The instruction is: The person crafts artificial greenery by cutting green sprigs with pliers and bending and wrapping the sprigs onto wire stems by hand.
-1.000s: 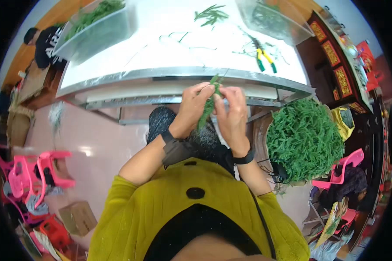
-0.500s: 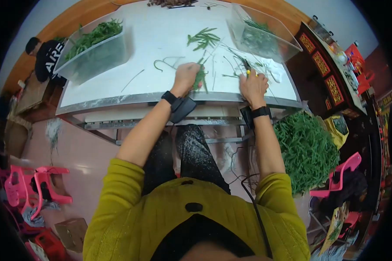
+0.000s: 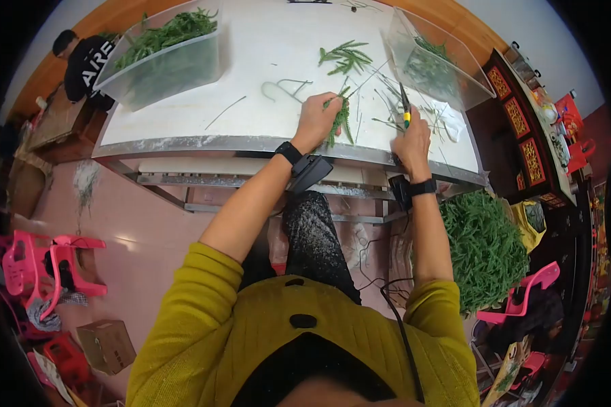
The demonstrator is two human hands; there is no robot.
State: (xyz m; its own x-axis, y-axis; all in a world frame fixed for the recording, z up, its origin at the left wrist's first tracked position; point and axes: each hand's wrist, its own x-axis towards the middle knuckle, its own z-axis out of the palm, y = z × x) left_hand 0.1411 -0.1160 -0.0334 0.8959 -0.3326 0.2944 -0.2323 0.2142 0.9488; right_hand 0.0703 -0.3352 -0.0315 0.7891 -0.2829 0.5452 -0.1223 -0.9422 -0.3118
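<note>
My left hand (image 3: 317, 121) is closed around a small bunch of green leafy sprigs (image 3: 342, 122), whose leaves stick out to the right of my fingers. My right hand (image 3: 413, 146) grips a pair of pliers (image 3: 406, 112) with yellow, green and black on the handle, its dark tip pointing away from me. The two hands are apart, just over the near edge of the white table (image 3: 265, 41). Beyond them lie loose green sprigs (image 3: 346, 57). Thin dark stems are scattered around the pliers, and a white crumpled cloth or tissue (image 3: 451, 122) is to their right.
Clear plastic bins of greenery stand at the left (image 3: 163, 78) and right (image 3: 448, 71). A large heap of green foliage (image 3: 485, 251) is on the floor at right. Pink chairs (image 3: 78, 268), a cardboard box (image 3: 106, 344) and a seated person (image 3: 88, 71) are around.
The pliers, lying under my right fingers before, are now up in my right hand with the tip pointing forward. My left hand still holds the sprigs. The whole view has shifted somewhat.
</note>
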